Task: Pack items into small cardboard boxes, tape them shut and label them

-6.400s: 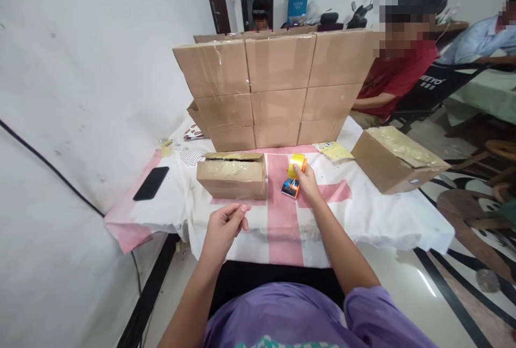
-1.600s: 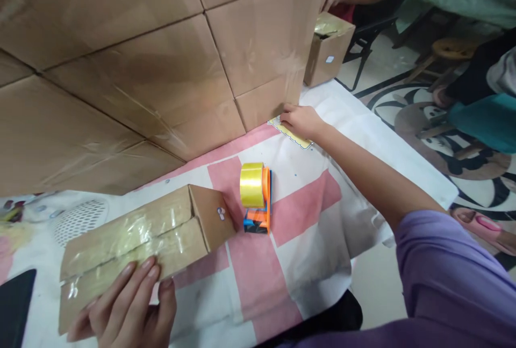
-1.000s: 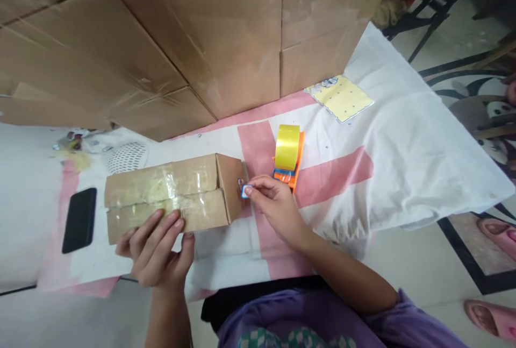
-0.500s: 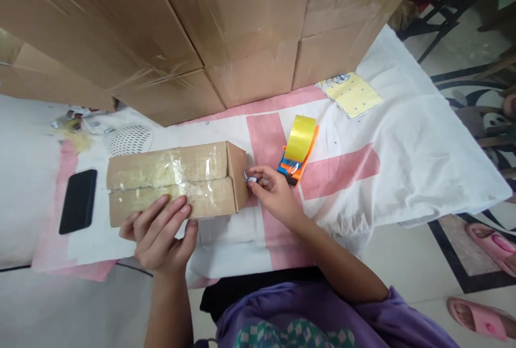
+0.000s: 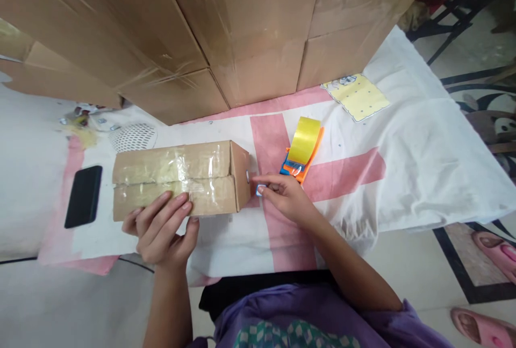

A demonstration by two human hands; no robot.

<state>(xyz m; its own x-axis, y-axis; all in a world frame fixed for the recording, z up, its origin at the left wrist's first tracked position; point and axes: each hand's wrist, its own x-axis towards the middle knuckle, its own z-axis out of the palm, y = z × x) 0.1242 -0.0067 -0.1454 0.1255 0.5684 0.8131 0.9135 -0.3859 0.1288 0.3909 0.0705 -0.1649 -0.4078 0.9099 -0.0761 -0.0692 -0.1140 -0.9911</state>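
Observation:
A taped cardboard box [image 5: 205, 162] lies lengthwise on the cloth-covered table. My left hand [image 5: 163, 229] holds its near long side, fingers spread over the top edge and thumb against the front. Just right of the box, my right hand [image 5: 284, 197] pinches a small blue-and-white square piece [image 5: 260, 190] between thumb and index finger, apart from the box. A small white oval spot [image 5: 247, 176] shows on the box's right end. Behind my right hand lies an orange-and-blue tape dispenser [image 5: 298, 168] with a roll of yellowish tape [image 5: 305, 138].
Large taped cartons [image 5: 262, 36] stand along the back of the table. A black phone [image 5: 83, 196] lies to the left, with small plastic scraps [image 5: 83, 119] behind it. A yellow patterned patch [image 5: 358, 98] is at the back right. Pink slippers [image 5: 484, 329] show on the floor.
My right hand has drawn back to the right from the box's end, with the small piece in its fingers. The white spot on that end now shows. My left hand stays on the box.

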